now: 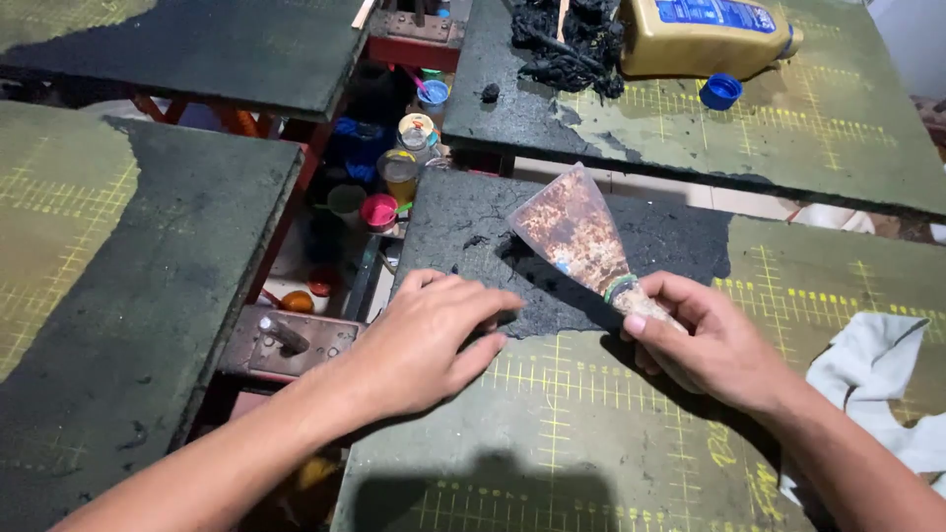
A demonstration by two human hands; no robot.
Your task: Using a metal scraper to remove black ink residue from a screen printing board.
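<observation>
On the near board (591, 433), by its left edge: left hand (424, 340) flat, fingers spread, holding nothing.
Right hand (705, 340): fingers closed round scraper handle.
Scraper (576, 232): rusty blade on board's black patch.
Far board's (847, 148) back edge: yellow bottle (705, 34) lying, blue label; blue cap (720, 91) beside.

- The scraper (579, 234) handle is hidden inside the right hand (708, 340); only a wrapped stub shows at the thumb
- Both forearms run off the lower edge of the frame
- The yellow bottle (705, 34) at upper right is cut by the top edge
- The white cloth (877, 379) at right runs past the right edge
- The small pots (399, 172) in the gap between boards, upper centre, sit in shadow; their contents are unclear
- The left hand (429, 340) covers the board's (591, 433) edge beneath its palm
</observation>
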